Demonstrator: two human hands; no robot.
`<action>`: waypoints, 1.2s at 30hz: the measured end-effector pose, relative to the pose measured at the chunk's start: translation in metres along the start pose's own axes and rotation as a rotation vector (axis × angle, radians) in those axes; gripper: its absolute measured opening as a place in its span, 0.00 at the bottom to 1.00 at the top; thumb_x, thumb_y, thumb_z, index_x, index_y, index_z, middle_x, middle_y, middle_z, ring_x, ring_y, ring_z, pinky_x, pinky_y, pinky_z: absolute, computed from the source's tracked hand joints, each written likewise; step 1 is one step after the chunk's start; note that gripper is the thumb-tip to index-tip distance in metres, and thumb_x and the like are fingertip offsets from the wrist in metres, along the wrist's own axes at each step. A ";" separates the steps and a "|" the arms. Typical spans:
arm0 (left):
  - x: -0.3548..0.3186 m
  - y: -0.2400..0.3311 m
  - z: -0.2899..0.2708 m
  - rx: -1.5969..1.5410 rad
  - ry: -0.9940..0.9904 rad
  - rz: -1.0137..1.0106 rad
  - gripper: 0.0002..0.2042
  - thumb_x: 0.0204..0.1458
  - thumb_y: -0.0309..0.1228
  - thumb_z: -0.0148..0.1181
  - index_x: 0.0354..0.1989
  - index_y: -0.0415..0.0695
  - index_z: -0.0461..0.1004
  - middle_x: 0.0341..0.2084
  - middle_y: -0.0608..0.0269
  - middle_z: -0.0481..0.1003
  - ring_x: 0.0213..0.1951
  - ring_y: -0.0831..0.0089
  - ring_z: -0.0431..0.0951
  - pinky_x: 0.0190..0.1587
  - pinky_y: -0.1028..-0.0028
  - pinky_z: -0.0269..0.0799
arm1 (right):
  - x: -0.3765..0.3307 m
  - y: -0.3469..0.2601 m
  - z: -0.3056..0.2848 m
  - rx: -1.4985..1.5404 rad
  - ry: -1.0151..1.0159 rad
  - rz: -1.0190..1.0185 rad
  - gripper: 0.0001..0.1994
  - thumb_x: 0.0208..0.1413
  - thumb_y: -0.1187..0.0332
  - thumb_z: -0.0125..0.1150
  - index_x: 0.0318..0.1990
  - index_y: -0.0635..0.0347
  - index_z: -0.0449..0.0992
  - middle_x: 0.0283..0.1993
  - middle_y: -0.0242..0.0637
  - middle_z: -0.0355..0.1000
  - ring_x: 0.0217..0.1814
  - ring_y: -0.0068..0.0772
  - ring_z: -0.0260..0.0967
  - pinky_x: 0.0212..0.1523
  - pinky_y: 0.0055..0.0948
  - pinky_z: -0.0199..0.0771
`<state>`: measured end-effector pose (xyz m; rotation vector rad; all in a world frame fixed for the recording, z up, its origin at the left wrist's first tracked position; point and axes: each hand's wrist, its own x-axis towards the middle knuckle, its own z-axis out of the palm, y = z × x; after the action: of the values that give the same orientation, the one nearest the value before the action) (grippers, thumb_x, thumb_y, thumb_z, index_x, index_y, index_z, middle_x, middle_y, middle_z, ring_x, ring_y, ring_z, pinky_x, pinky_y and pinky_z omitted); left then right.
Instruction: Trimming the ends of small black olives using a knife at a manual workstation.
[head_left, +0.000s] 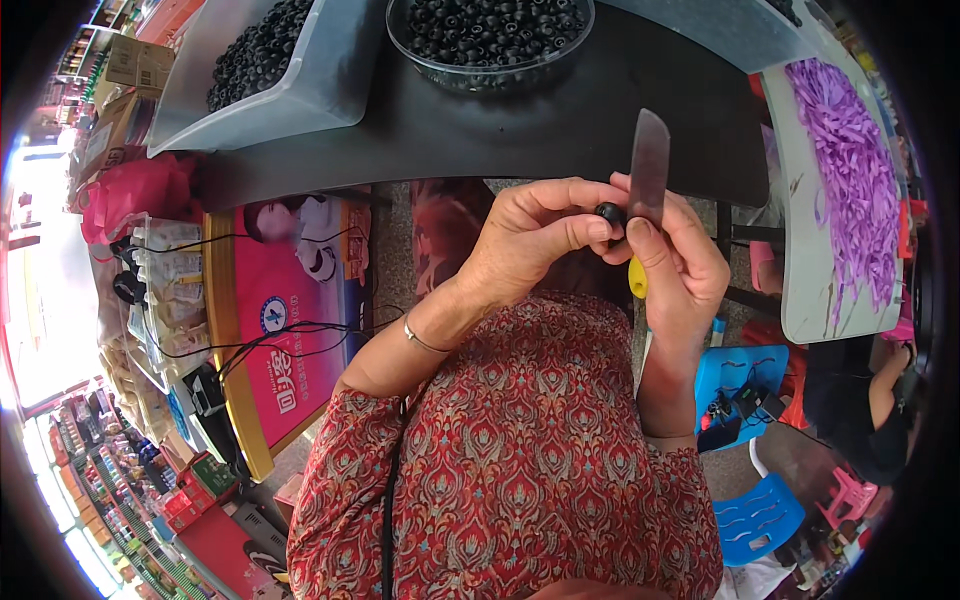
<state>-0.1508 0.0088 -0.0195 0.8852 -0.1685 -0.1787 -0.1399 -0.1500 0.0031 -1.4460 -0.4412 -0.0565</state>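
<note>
My left hand (540, 235) pinches a small black round piece (609, 212) between thumb and fingers. My right hand (678, 255) is closed on a knife (650, 165), its broad metal blade pointing up and away from me. The lower part of the blade is right beside the black piece; whether they touch I cannot tell. Beneath my right hand a yellow end (637, 279) shows, perhaps the knife's handle. Beyond my hands, a clear round bowl (490, 76) full of similar black pieces stands on the black table (480, 140).
A translucent bin (330, 95) with many black pieces stands at the far left, another translucent bin (745, 35) at the far right. Purple strips (845, 150) lie on a pale table (805, 300) to the right. Below are blue chairs (760, 515); a wood-edged pink panel (285, 370) is left.
</note>
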 end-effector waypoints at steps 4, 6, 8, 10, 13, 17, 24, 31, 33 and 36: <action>-0.003 -0.002 -0.003 0.037 -0.032 -0.019 0.16 0.52 0.25 0.59 0.50 0.35 0.72 0.37 0.59 0.74 0.34 0.76 0.74 0.40 0.78 0.72 | -0.001 -0.001 -0.003 0.134 0.010 0.078 0.11 0.57 0.81 0.52 0.47 0.73 0.72 0.49 0.47 0.70 0.39 0.28 0.73 0.35 0.19 0.78; -0.002 -0.004 -0.004 0.046 -0.058 0.017 0.15 0.52 0.24 0.58 0.49 0.36 0.73 0.37 0.60 0.74 0.35 0.77 0.74 0.41 0.79 0.72 | -0.001 -0.001 -0.003 0.112 0.007 0.059 0.11 0.56 0.81 0.52 0.46 0.73 0.72 0.49 0.47 0.69 0.39 0.27 0.73 0.34 0.19 0.78; -0.002 -0.005 -0.004 0.056 -0.081 0.054 0.14 0.52 0.22 0.57 0.49 0.37 0.74 0.38 0.62 0.74 0.36 0.78 0.74 0.42 0.79 0.73 | -0.003 -0.001 -0.004 0.092 0.002 0.040 0.11 0.56 0.81 0.53 0.46 0.73 0.73 0.49 0.47 0.69 0.39 0.27 0.73 0.34 0.19 0.77; -0.003 -0.004 -0.004 0.041 -0.078 0.045 0.14 0.51 0.21 0.58 0.48 0.38 0.74 0.39 0.63 0.74 0.37 0.78 0.73 0.42 0.80 0.72 | -0.004 -0.002 -0.005 0.093 -0.019 0.065 0.11 0.56 0.81 0.53 0.46 0.72 0.73 0.49 0.47 0.69 0.39 0.27 0.72 0.34 0.19 0.78; -0.006 -0.005 -0.008 0.060 -0.050 0.002 0.14 0.51 0.20 0.58 0.47 0.38 0.75 0.39 0.64 0.74 0.39 0.78 0.73 0.43 0.80 0.71 | -0.006 -0.006 -0.004 0.080 -0.027 0.111 0.11 0.56 0.81 0.53 0.46 0.71 0.74 0.50 0.46 0.69 0.39 0.27 0.72 0.34 0.19 0.78; -0.008 -0.006 -0.008 0.047 -0.032 0.005 0.13 0.50 0.19 0.59 0.46 0.38 0.76 0.39 0.64 0.74 0.40 0.79 0.73 0.45 0.80 0.71 | -0.007 -0.011 -0.001 0.017 -0.053 0.082 0.12 0.55 0.82 0.53 0.47 0.70 0.74 0.50 0.45 0.69 0.39 0.26 0.72 0.34 0.18 0.77; -0.009 -0.006 -0.012 0.222 -0.054 0.073 0.13 0.50 0.18 0.59 0.45 0.38 0.76 0.41 0.63 0.73 0.43 0.78 0.72 0.46 0.79 0.69 | -0.006 -0.010 0.007 -0.134 -0.055 0.034 0.12 0.54 0.82 0.54 0.47 0.69 0.75 0.47 0.43 0.71 0.37 0.24 0.72 0.33 0.17 0.76; -0.011 -0.015 -0.017 0.237 -0.114 0.122 0.14 0.51 0.19 0.58 0.47 0.38 0.75 0.42 0.62 0.73 0.44 0.77 0.71 0.48 0.78 0.68 | -0.004 0.002 -0.007 0.079 -0.062 0.164 0.11 0.55 0.81 0.53 0.45 0.70 0.75 0.44 0.42 0.71 0.36 0.24 0.72 0.33 0.16 0.76; -0.010 -0.015 -0.018 0.183 -0.116 0.094 0.14 0.51 0.18 0.58 0.47 0.38 0.75 0.42 0.62 0.73 0.44 0.77 0.71 0.48 0.78 0.68 | -0.005 -0.002 -0.006 0.084 -0.055 0.170 0.11 0.55 0.81 0.53 0.45 0.70 0.75 0.44 0.41 0.71 0.36 0.24 0.72 0.33 0.17 0.76; -0.011 -0.014 -0.018 0.118 -0.105 0.063 0.14 0.51 0.18 0.57 0.47 0.38 0.75 0.43 0.62 0.72 0.45 0.77 0.71 0.48 0.78 0.68 | -0.007 -0.007 -0.001 0.047 -0.063 0.154 0.11 0.55 0.81 0.54 0.46 0.69 0.75 0.45 0.41 0.71 0.36 0.23 0.72 0.34 0.16 0.76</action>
<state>-0.1588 0.0156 -0.0425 0.9872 -0.3071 -0.1575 -0.1485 -0.1531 0.0076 -1.4342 -0.3787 0.1229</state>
